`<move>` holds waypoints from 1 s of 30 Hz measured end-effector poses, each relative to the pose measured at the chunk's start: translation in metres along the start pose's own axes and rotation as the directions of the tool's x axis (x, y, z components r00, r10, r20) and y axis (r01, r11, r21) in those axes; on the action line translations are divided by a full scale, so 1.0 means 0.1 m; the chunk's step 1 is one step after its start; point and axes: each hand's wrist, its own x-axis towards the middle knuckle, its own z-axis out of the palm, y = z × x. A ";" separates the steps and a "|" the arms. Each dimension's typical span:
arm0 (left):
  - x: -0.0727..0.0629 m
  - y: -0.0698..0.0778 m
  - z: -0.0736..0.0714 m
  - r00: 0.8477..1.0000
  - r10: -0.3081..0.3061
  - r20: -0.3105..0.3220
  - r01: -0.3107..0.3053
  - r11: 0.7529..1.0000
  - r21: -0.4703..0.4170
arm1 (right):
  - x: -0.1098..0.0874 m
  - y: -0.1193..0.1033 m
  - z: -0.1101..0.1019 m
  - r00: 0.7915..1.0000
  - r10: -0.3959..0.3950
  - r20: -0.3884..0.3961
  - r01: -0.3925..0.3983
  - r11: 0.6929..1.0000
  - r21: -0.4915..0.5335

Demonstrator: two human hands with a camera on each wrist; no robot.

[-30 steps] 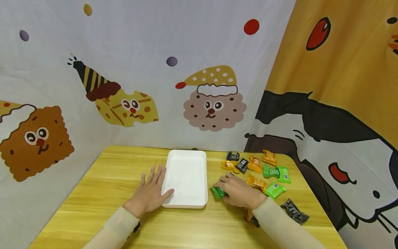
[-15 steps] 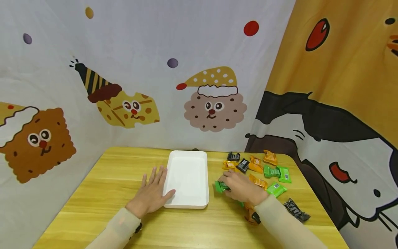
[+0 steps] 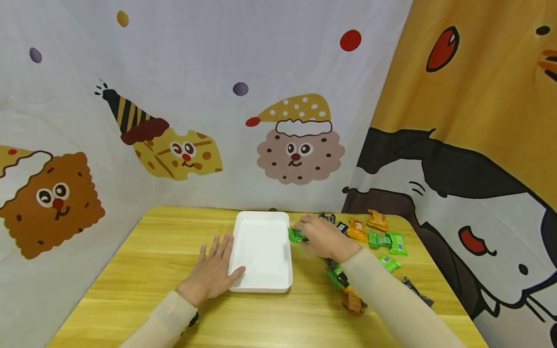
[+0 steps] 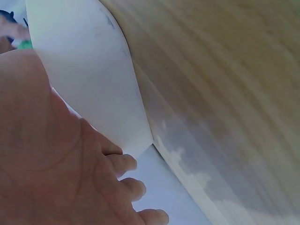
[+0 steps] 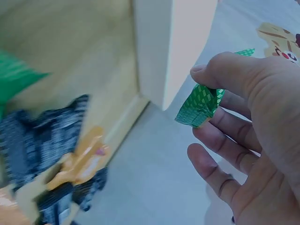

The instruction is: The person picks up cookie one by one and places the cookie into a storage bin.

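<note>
A white shallow tray lies lengthwise on the wooden table. Along its left side my left hand rests with fingers extended, the thumb over the near left rim. In the left wrist view, the palm of this hand is beside the tray wall. My right hand pinches a small green wrapped packet between thumb and fingers at the tray's right rim. From the right wrist, the green packet appears raised close to the tray's white wall; its contents are hidden by the wrapper.
Right of the tray lie several similar packets: orange, bright green and black. Another orange packet and a darker green one lie under the right forearm. A patterned cloth hangs behind the table.
My right hand has lifted the green packet and carried it left and away from me to the tray's right rim, uncovering packets beneath the forearm. The left hand stays at the tray.
</note>
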 end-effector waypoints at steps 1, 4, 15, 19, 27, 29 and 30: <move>0.00 0.00 0.00 1.000 0.000 -0.001 0.000 1.000 -0.002 | 0.07 -0.02 -0.02 1.000 0.000 0.001 0.000 1.000 0.007; -0.01 0.01 -0.01 1.000 -0.004 -0.002 0.004 1.000 -0.006 | 0.27 -0.08 -0.05 1.000 -0.001 0.010 0.001 1.000 0.019; 0.00 0.01 0.01 1.000 -0.017 -0.003 0.017 1.000 -0.015 | 0.83 -0.33 0.14 0.997 0.003 0.078 -0.004 1.000 0.020; 0.00 0.01 0.02 1.000 -0.017 -0.006 0.017 1.000 -0.005 | 0.97 -0.42 0.23 0.994 0.012 0.107 -0.012 1.000 -0.006; 0.01 0.01 0.03 1.000 -0.007 -0.010 0.007 1.000 -0.002 | 1.23 -0.55 0.39 0.988 0.064 0.143 -0.065 0.998 -0.003; 0.01 0.00 0.03 1.000 -0.008 -0.012 0.008 1.000 0.001 | 1.30 -0.57 0.44 0.984 0.083 0.156 -0.082 0.997 -0.012; 0.01 0.00 0.03 1.000 -0.010 -0.010 0.010 1.000 0.002 | 1.34 -0.57 0.47 0.982 0.094 0.164 -0.093 0.996 -0.017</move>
